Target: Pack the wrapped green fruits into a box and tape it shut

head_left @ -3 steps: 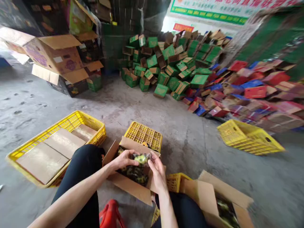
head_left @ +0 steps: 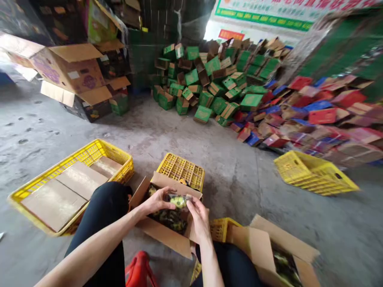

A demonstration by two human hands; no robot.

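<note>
Both my hands hold one small clear packet (head_left: 178, 200) with yellow-green contents, just above an open cardboard box (head_left: 163, 235) between my knees. My left hand (head_left: 155, 201) grips the packet's left end, fingers curled. My right hand (head_left: 198, 218) pinches its right end. The box holds several more dark and yellow packets (head_left: 169, 219). It rests against an upturned yellow crate (head_left: 182, 170).
A yellow crate (head_left: 98, 151) lined with cardboard sheets lies at my left. Another open box of packets (head_left: 279, 255) sits at my right, a yellow crate (head_left: 314, 173) beyond it. Piles of green boxes (head_left: 209, 85) and red and blue boxes (head_left: 323, 115) fill the back. Something red (head_left: 139, 271) lies between my legs.
</note>
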